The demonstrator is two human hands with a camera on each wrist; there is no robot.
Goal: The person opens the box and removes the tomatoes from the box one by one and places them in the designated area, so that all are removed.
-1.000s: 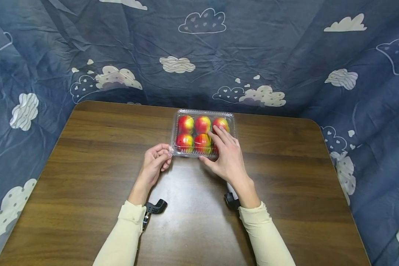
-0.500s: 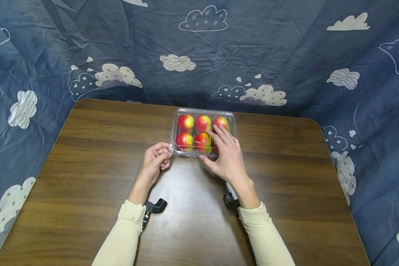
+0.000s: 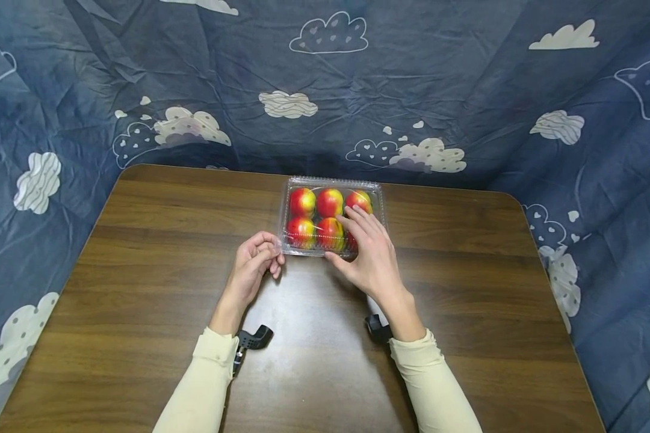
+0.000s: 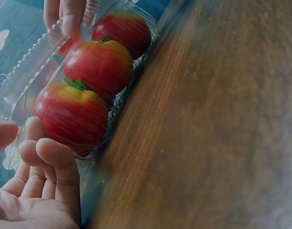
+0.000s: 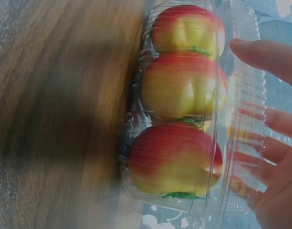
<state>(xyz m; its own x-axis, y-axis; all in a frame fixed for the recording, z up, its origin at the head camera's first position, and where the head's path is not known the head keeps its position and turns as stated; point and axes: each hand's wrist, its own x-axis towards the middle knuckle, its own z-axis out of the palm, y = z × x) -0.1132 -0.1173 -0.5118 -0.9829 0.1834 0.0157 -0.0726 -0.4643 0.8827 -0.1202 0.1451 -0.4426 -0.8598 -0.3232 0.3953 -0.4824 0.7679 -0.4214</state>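
A clear plastic clamshell box point(image 3: 333, 185) with several shiny red-and-yellow fruits, apple-like with green at one end, stands near the table's far edge. Its lid lies over the fruits. My left hand point(image 3: 251, 261) is at the box's near left corner with fingers partly curled. In the left wrist view, the left thumb point(image 4: 4, 136) stands apart from the fingers, which lie close to the plastic. My right hand point(image 3: 372, 258) spreads over the box's right side, fingertips on the lid and thumb at the front edge. It hides part of the front right fruit.
The brown wooden table point(image 3: 466, 288) extends on both sides of the box and in front of it. Behind and beside it hangs a blue cloth point(image 3: 439, 72) with cloud prints. A black wrist camera mount point(image 3: 256, 337) sits beside the left wrist.
The left fingers have loosened slightly at the box corner, their lower tips extending a little to the right. The right hand keeps nearly the same place, and the box has barely shifted.
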